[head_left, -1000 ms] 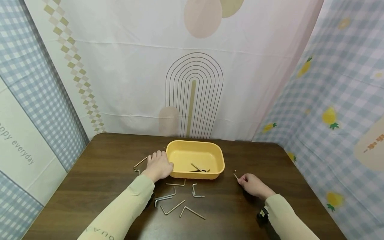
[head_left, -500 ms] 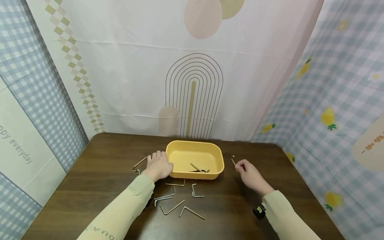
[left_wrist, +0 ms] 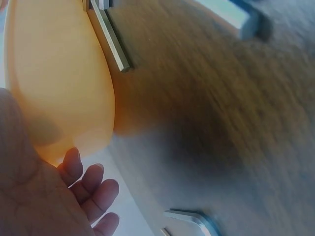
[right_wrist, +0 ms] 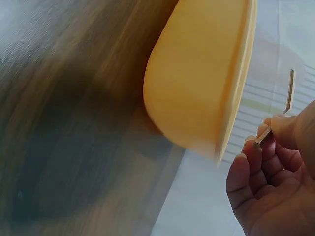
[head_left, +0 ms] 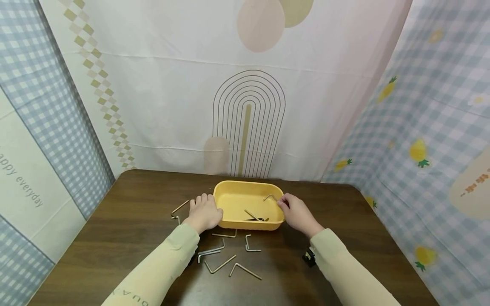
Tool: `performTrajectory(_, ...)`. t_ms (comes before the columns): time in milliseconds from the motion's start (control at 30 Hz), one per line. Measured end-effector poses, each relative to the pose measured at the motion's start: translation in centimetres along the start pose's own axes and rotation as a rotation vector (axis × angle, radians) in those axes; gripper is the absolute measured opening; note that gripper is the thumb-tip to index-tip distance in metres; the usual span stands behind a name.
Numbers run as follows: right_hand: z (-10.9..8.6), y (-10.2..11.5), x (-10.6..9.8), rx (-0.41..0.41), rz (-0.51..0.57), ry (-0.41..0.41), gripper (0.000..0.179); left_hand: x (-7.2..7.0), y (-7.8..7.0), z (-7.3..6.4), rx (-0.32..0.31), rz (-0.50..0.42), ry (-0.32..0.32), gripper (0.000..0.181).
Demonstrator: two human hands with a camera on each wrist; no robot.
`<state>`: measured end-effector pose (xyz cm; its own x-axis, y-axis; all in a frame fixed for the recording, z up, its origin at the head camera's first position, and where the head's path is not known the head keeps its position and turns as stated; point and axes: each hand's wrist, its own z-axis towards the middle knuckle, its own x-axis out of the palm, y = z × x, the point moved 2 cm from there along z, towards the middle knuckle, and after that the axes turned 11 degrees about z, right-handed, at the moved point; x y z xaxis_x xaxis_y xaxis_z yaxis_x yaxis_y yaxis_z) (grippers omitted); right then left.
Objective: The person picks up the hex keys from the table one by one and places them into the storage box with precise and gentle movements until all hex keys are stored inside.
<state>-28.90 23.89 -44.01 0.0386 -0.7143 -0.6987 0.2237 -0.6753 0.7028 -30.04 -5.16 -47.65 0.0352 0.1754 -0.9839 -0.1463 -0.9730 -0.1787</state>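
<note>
My right hand pinches a hex key between thumb and fingers, its bent end pointing up in the right wrist view. In the head view this L-shaped key overlaps the right rim of a yellow plastic bin. Inside the bin, toward the front, lie a brass-coloured rod and a dark small tool. At the bin's left end, my left hand holds the rim, thumb side against it. Its fingertips show beside the bin's wall in the left wrist view.
Several loose hex keys lie on the dark wooden table in front of the bin, including a brass-coloured one and a silver one. Another key lies left of my left hand. Patterned cloths hang behind and beside the table.
My right hand has lifted the hex key from the table on the right and carried it left to the bin's right rim. My left hand stays at the bin.
</note>
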Motion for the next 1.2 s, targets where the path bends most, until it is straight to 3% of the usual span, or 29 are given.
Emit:
performTrajectory(300,1.7,1.6,3.3,-0.039,-0.045,-0.025,0.010,0.6,0.3,0.2,-0.008,-0.001,-0.003,0.043)
performTrajectory(500,2.5,2.0,4.9,0.005,-0.023,0.002,0.012,0.8,0.3,0.2,-0.008,-0.009,0.000,0.040)
performTrajectory(800,3.1,1.7,6.0,0.066,-0.026,0.076,0.023,0.4,0.0,0.0,-0.010,-0.014,-0.003,0.037)
performTrajectory(1200,3.5,1.3,6.5,0.142,-0.055,0.080,0.023,0.7,0.1,0.3,-0.015,-0.006,-0.009,0.039)
